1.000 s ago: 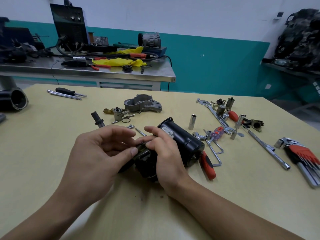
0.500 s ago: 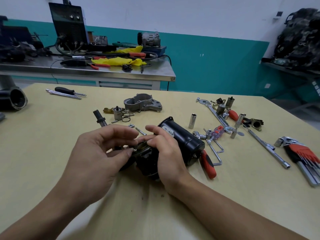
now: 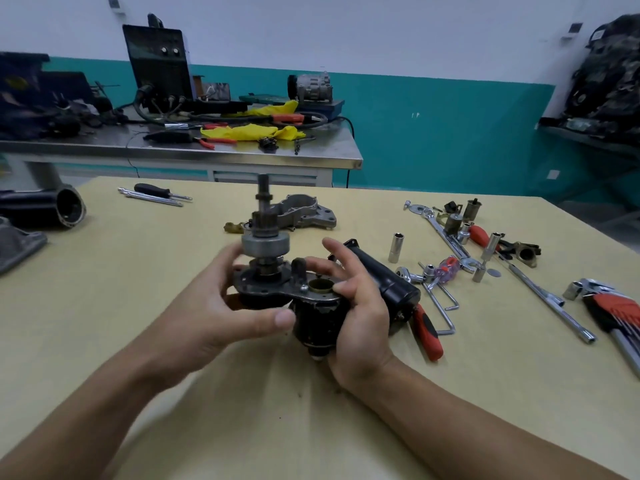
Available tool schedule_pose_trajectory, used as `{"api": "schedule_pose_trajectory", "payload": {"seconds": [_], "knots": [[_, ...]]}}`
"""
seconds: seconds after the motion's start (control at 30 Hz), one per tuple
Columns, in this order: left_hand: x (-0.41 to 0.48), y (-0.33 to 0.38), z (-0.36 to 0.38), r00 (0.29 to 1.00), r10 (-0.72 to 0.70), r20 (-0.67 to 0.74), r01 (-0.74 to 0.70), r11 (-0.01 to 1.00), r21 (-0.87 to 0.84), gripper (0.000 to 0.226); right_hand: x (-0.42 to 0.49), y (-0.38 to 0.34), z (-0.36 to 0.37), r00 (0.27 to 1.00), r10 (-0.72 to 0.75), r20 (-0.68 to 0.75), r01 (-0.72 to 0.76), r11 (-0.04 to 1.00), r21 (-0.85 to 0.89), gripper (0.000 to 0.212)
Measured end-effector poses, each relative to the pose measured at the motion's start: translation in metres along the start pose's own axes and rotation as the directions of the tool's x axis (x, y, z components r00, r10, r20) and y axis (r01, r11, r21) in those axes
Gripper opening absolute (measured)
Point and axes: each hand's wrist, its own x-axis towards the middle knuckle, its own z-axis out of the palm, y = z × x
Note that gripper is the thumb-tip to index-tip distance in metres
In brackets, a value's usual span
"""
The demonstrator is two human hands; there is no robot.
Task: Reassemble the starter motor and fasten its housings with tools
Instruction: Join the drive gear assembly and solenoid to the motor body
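Partway: left hand [image 3: 207,308] and right hand [image 3: 362,306], grip closed on the motor [image 3: 317,317]. Its housing [image 3: 308,211] lies unfitted on the tabletop [image 3: 138,265].

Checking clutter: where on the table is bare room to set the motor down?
Bare: left of the left hand, below the tube and screwdriver; also the table's near edge. Crowded: beyond the right hand, sockets to hex keys.

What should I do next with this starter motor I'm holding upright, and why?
Probably free the left hand and fetch the grey housing lying on the table just behind. The right hand also grips the starter motor, held upright; its drive gear and shaft stand bare, with no cover over them.
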Motion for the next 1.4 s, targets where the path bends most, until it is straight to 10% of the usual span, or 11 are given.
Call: {"api": "schedule_pose_trajectory", "payload": {"seconds": [0.7,0.87,1.03,1.17,1.23,1.3,1.4], "knots": [[-0.004,-0.005,0.022,0.966,0.232,-0.117,-0.244,0.965,-0.099,0.078,-0.021,-0.001,-0.004,0.950,-0.159,0.267,0.267,0.857,-0.441,0.076],[-0.005,-0.004,0.022,0.958,0.274,-0.086,-0.279,0.959,-0.050,0.068,-0.037,-0.018,-0.009,0.858,-0.314,0.406,0.509,0.613,-0.604,0.065],[-0.003,-0.005,0.023,0.967,0.253,-0.044,-0.255,0.966,-0.044,0.065,-0.034,-0.042,-0.028,0.910,-0.391,0.137,0.387,0.688,-0.614,0.048],[-0.002,-0.002,0.024,0.971,0.238,-0.029,-0.240,0.969,-0.059,0.060,0.006,-0.085,-0.060,0.803,-0.571,-0.171,0.285,0.620,-0.731,0.024],[-0.001,-0.001,0.026,0.973,0.228,-0.022,-0.229,0.972,-0.050,0.060,0.039,-0.109,-0.089,0.807,-0.522,-0.275,0.022,0.492,-0.870,0.020],[-0.001,-0.001,0.026,0.975,0.223,-0.023,-0.224,0.974,-0.043,0.064,0.069,-0.118,-0.119,0.880,-0.359,-0.311,-0.285,0.124,-0.950,0.021],[0.000,0.000,0.025,0.970,0.240,-0.027,-0.240,0.971,-0.008,0.071,0.097,-0.111,-0.135,0.920,-0.182,-0.348,-0.382,-0.213,-0.899,0.016]]}}
